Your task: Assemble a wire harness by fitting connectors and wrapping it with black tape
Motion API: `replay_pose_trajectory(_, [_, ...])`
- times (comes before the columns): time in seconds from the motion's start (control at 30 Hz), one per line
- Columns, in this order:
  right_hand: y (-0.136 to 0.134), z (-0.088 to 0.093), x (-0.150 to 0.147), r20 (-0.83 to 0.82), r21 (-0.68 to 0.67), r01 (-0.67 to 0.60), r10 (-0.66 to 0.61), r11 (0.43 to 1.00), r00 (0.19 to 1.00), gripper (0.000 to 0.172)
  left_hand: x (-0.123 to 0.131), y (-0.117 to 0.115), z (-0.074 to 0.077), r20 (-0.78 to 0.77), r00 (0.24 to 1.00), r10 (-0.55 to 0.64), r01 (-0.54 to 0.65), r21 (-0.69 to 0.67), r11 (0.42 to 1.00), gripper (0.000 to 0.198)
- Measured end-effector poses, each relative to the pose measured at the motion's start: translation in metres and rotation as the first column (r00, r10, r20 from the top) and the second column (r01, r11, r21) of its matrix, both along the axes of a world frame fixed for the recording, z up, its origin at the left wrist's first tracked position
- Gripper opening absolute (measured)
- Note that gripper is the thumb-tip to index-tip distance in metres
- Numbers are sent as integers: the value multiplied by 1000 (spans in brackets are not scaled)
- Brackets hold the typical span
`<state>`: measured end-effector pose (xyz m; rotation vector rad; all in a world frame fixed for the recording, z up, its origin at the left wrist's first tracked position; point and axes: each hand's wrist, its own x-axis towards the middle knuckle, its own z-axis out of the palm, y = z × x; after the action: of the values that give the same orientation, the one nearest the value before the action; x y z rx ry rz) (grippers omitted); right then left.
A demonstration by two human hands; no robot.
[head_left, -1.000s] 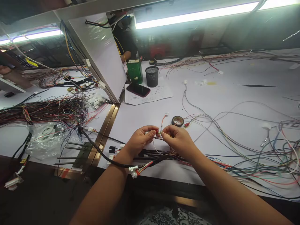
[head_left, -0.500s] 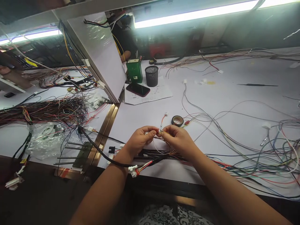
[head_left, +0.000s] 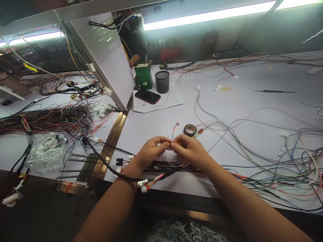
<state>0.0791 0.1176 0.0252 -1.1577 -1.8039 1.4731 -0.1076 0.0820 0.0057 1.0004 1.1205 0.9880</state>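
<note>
Left hand (head_left: pixel 150 153) and right hand (head_left: pixel 194 153) meet fingertip to fingertip just above the white table (head_left: pixel 156 121), near its front edge. Both have thumb and forefinger pinched closed on the thin wires (head_left: pixel 174 144), the other fingers curled in. What sits at the wire ends is too small to tell, possibly a small terminal. A slack loop of the wires hangs below the pinch toward the black bundle (head_left: pixel 161 166), which lies across the table under the wrists and ends in a white connector (head_left: pixel 143 185) at the edge. The tape roll (head_left: pixel 190 129) lies just beyond the right hand (other loose harness wires spread to the right). To do this well: grip close to the tips, line the ends up squarely, brace the wrists on the table, and hold the slack loop clear of the bundle so it doesn't snag.
</note>
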Motion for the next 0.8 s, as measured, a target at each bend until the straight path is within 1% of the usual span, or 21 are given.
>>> replay_pose_trajectory(0.03, [5, 2, 7, -2, 21, 7, -7, 1000, 1000, 29, 0, 0, 0, 21, 1000, 9, -9, 6, 1000, 27])
replay_pose_trajectory(0.07, [11, 3, 15, 27, 59, 40, -42, 997, 999, 30, 1, 0, -1, 45, 999, 19, -19, 14, 1000, 26])
replay_pose_trajectory(0.13, [24, 3, 33, 189, 180, 137, -171, 974, 967, 28, 1, 1, -2, 85, 996, 31, -34, 38, 999, 23])
replay_pose_trajectory(0.17, [30, 1, 42, 295, 239, 158, -227, 958, 928, 26, 1, 1, -2, 89, 995, 32, -37, 58, 998, 21])
replay_pose_trajectory(0.2, [35, -1, 50, 397, 284, 153, -262, 946, 880, 24, 1, 1, -2, 84, 996, 30, -37, 82, 996, 19])
replay_pose_trajectory(0.23, [39, -3, 58, 476, 305, 130, -270, 943, 837, 23, 0, 1, -2, 76, 997, 29, -37, 106, 994, 18])
replay_pose_trajectory(0.27, [42, -6, 63, 526, 310, 105, -262, 945, 809, 23, 0, 1, -2, 72, 997, 28, -37, 125, 991, 16])
replay_pose_trajectory(0.3, [42, -8, 67, 547, 315, 83, -252, 946, 799, 23, -1, 0, -2, 75, 997, 27, -37, 139, 990, 15])
replay_pose_trajectory(0.33, [41, -10, 70, 541, 329, 69, -248, 942, 804, 21, -1, 0, -2, 89, 996, 22, -35, 144, 989, 15])
replay_pose_trajectory(0.47, [30, -13, 66, 421, 390, 39, -216, 920, 881, 18, -3, -2, -2, 183, 983, -23, -2, 132, 991, 13])
replay_pose_trajectory(0.53, [25, -13, 60, 423, 418, -8, -187, 908, 886, 20, -3, -2, -2, 195, 980, -36, 8, 142, 990, 12])
replay_pose_trajectory(0.57, [23, -13, 58, 437, 443, -29, -188, 896, 879, 19, -3, -3, -1, 195, 980, -42, 12, 152, 988, 12])
replay_pose_trajectory(0.63, [23, -14, 55, 435, 526, -26, -243, 850, 867, 14, -3, -3, 0, 198, 979, -55, 21, 172, 985, 12])
replay_pose_trajectory(0.7, [26, -17, 56, 380, 627, 6, -312, 779, 871, 16, -3, -3, 0, 205, 977, -57, 19, 183, 983, 12])
replay_pose_trajectory(0.77, [30, -21, 60, 306, 700, 6, -308, 714, 901, 17, -4, -2, 0, 208, 977, -38, -1, 185, 983, 13])
replay_pose_trajectory(0.8, [32, -23, 63, 281, 710, -13, -267, 704, 922, 16, -4, -2, 0, 208, 978, -24, -15, 184, 983, 14])
